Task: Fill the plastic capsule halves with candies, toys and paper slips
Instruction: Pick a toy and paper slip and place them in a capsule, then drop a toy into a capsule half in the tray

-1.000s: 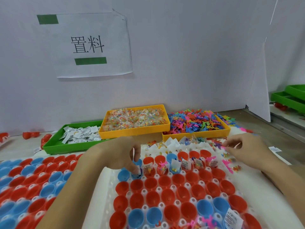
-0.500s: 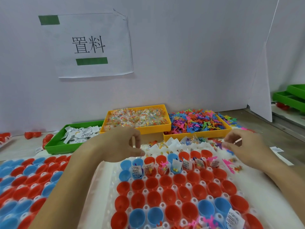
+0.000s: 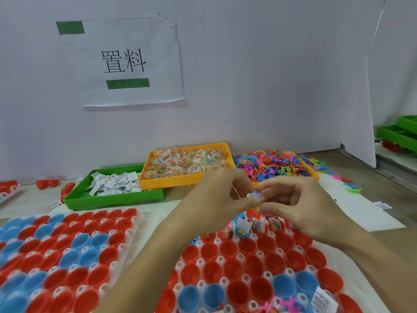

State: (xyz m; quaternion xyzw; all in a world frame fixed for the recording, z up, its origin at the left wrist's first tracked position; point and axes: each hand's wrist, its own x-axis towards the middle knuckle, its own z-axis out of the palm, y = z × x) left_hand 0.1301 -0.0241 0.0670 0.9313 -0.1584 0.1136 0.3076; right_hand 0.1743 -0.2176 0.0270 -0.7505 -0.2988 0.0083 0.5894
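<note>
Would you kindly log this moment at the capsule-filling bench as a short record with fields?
left hand: raised above the right rack, fingertips meeting the right hand's
right hand: fingers curled, pinching a small clear item together with the left; too blurred to identify
right rack: far row of capsule halves holds slips and candies; nearer rows mostly unfilled
left rack: red and blue halves, unfilled
green tray: paper slips
yellow tray: wrapped candies
orange tray: heaped colourful toys
</note>
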